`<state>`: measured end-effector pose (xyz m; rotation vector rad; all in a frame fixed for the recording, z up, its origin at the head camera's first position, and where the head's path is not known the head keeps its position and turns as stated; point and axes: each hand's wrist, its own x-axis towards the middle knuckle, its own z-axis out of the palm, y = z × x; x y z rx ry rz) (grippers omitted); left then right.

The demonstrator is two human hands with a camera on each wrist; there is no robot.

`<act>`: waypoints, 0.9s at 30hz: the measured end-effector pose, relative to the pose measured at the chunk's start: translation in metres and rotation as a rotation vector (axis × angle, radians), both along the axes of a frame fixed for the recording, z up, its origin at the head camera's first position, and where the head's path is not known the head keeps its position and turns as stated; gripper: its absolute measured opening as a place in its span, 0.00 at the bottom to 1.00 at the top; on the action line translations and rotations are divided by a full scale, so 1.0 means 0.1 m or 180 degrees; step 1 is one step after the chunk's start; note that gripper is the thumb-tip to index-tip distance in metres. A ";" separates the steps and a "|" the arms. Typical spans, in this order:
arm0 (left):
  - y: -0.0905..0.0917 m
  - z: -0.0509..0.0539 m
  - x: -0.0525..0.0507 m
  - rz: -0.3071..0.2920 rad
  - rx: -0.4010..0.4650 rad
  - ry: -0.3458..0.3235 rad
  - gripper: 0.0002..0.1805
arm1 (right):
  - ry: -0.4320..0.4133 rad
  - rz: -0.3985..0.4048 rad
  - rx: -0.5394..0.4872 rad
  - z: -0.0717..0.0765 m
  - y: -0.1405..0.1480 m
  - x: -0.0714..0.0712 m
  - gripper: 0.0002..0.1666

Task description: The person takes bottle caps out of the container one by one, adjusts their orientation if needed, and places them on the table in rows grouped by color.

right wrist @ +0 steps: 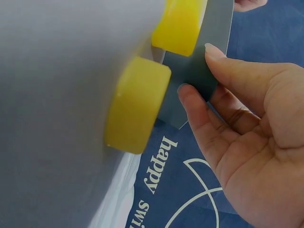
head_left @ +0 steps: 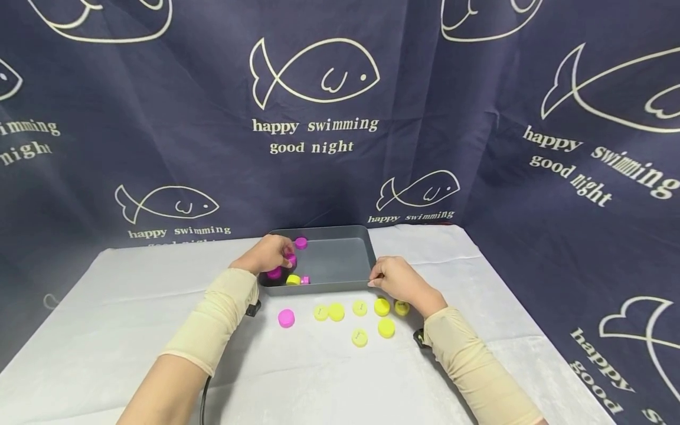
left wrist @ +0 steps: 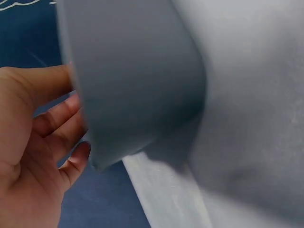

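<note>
A dark grey rectangular tray [head_left: 340,260] lies at the back of the table. My left hand [head_left: 270,252] reaches over its left wall and pinches a magenta bottle cap [head_left: 290,259]; in the left wrist view the tray wall [left wrist: 137,80] hides the fingertips. Inside the tray are other magenta caps, one at the back [head_left: 301,242] and one under the hand [head_left: 274,273], plus a yellow cap [head_left: 293,280] and a small pink piece [head_left: 305,280]. At the tray's front right corner, my right hand [head_left: 398,277] grips the rim between thumb and fingers.
In front of the tray, several yellow caps [head_left: 359,307] and one magenta cap [head_left: 286,319] lie on the white cloth [head_left: 297,378]. Behind the table hangs a dark blue curtain [head_left: 319,189] with fish drawings. A black cable [head_left: 204,401] trails by the left forearm.
</note>
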<state>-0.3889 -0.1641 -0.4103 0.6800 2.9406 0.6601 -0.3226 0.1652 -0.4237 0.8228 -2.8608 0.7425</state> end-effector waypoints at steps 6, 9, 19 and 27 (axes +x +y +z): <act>-0.04 0.09 0.14 -0.0167 0.0131 0.0360 0.17 | 0.0033 -0.0014 -0.0001 0.01 0.01 0.01 0.03; -0.07 0.14 0.28 -0.0329 0.0204 0.0516 0.16 | 0.0027 -0.0009 0.0002 0.02 0.02 0.01 0.03; -0.21 0.13 0.91 -0.0406 0.0360 0.0451 0.16 | 0.0044 -0.0042 0.0051 0.03 0.04 -0.01 0.03; -0.26 -0.13 1.15 -0.0490 0.0180 0.0282 0.15 | 0.0049 0.0057 -0.0014 0.00 0.00 0.01 0.03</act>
